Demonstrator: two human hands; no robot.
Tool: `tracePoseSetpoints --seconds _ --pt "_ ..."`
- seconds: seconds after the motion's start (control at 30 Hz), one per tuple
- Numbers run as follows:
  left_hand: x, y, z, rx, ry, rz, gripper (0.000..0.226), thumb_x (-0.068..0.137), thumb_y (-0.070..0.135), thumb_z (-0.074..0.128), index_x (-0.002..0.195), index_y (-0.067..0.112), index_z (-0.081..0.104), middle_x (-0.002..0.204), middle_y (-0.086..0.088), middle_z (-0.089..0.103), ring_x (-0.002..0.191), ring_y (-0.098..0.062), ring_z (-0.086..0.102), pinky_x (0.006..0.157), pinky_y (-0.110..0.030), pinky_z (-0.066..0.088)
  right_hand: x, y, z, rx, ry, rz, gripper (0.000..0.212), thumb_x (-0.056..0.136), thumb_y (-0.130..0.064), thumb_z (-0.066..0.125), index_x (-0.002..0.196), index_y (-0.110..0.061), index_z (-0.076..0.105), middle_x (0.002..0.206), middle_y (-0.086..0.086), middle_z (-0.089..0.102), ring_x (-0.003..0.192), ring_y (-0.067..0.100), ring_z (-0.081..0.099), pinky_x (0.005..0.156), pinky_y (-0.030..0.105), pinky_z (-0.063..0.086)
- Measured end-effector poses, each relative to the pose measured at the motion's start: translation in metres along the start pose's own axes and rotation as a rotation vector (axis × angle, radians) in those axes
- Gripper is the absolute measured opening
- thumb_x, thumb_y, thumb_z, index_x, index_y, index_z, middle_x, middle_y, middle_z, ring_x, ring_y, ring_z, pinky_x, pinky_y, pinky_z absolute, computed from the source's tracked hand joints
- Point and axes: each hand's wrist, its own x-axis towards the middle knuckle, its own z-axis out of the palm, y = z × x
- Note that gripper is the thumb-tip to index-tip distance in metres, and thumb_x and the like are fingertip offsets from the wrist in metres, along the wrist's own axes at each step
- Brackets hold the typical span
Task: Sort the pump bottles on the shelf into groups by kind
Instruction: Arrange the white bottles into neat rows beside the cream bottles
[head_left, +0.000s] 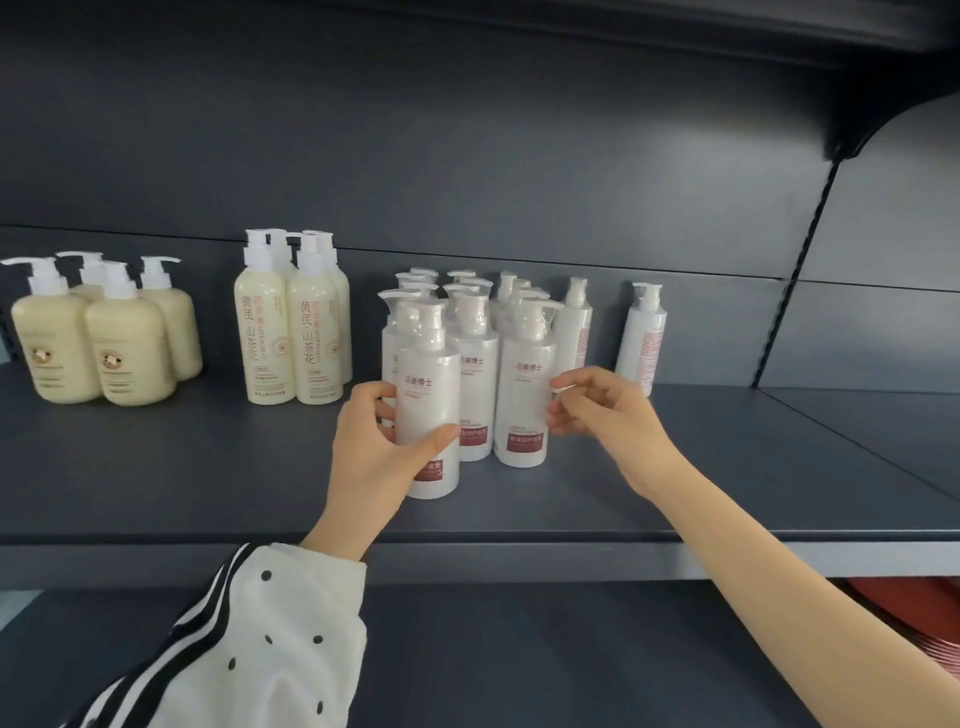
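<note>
Head view: a white red-labelled pump bottle (428, 410) is clasped in the left hand (371, 447) at the front of the white cluster (467, 332) on the shelf (727, 467). The right hand (597, 410) is loose, fingertips at the neighbouring bottle (524, 395). The white group is judged nearly gathered; next, the lone bottle (641, 332) must be brought in.

Dark grey metal shelving (727, 467), matching back panel (467, 156), upper shelf (727, 31)
</note>
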Motion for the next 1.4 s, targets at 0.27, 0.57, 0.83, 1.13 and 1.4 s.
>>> tracePoseSetpoints --seconds 0.27,0.57,0.83,1.13,1.4 --pt "0.004 0.005 0.025 0.052 0.107 -0.007 0.064 0.065 0.023 0.085 0.109 0.023 0.038 0.109 0.002 0.049 0.086 -0.005 0.051 0.066 -0.014 0.038 0.062 0.038 -0.056 -0.126 0.277 0.143 0.026 0.087 -0.009 0.065 0.112 -0.008 0.059 0.083 0.001 0.064 0.076 0.020 0.064 0.075 0.029 0.055" --pt "0.005 0.001 0.030 0.064 0.131 -0.033 0.068 0.066 0.024 0.085 0.110 0.029 0.034 0.108 0.009 0.047 0.086 -0.004 0.052 0.064 -0.013 0.037 0.141 0.072 -0.048 -0.247 0.247 0.162 0.071 0.078 -0.033 0.079 0.135 -0.009 0.044 0.125 0.006 0.056 0.108 0.019 0.055 0.087 0.029 0.044" --pt "0.008 -0.005 0.029 0.097 0.111 -0.026 0.067 0.065 0.027 0.085 0.109 0.030 0.034 0.109 0.011 0.048 0.095 -0.008 0.053 0.069 -0.016 0.041 0.171 0.086 -0.030 -0.288 0.239 0.144 0.071 0.079 -0.032 0.078 0.132 -0.008 0.037 0.114 -0.001 0.048 0.100 0.018 0.051 0.083 0.031 0.045" --pt "0.011 -0.009 0.024 0.095 0.088 -0.022 0.070 0.060 0.029 0.088 0.108 0.029 0.038 0.111 0.005 0.050 0.098 -0.009 0.054 0.070 -0.017 0.043 0.174 0.095 -0.037 -0.299 0.240 0.123 0.056 0.086 -0.023 0.072 0.129 -0.006 0.040 0.115 0.003 0.051 0.101 0.022 0.053 0.091 0.037 0.049" --pt "0.011 0.001 0.016 0.075 -0.005 -0.008 0.067 0.064 0.023 0.086 0.112 0.023 0.038 0.113 0.001 0.050 0.094 -0.011 0.053 0.072 -0.019 0.045 0.112 0.074 -0.090 0.090 -0.318 0.232 0.055 0.087 -0.013 0.070 0.134 -0.010 0.043 0.132 0.013 0.057 0.122 0.027 0.058 0.102 0.046 0.048"
